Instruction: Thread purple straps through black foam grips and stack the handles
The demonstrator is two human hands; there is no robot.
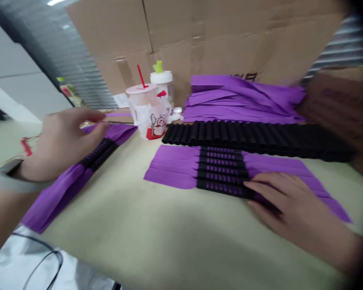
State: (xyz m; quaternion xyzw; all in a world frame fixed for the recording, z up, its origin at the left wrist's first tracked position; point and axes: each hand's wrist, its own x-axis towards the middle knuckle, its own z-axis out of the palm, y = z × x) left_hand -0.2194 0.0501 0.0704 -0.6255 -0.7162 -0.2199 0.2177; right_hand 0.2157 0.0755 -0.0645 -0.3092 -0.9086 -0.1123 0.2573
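My left hand (pixel 63 141) is raised at the left, thumb and fingers curled together. A thin dark rod (pixel 121 122) runs out from its fingertips; blur hides the exact grip. Below this hand lie purple fabric strips (pixel 59 195) with black ribbed sleeves (pixel 101 155) around their middles. My right hand (pixel 290 205) is closed on the right end of the nearest black sleeve (pixel 220 187), thumb at its near edge and fingers over the top. That sleeve belongs to a row of several purple strips (pixel 172 169) lying side by side, each through a black sleeve.
Behind the row sits a bank of black ribbed sleeves (pixel 230 135), with a pile of purple strips (pixel 236 98) beyond. A pink-lidded cup with a red straw (pixel 148 108) and a white-lidded bottle (pixel 163 80) stand mid-table. Cardboard (pixel 230 36) walls the back. Cables (pixel 59 257) hang at lower left.
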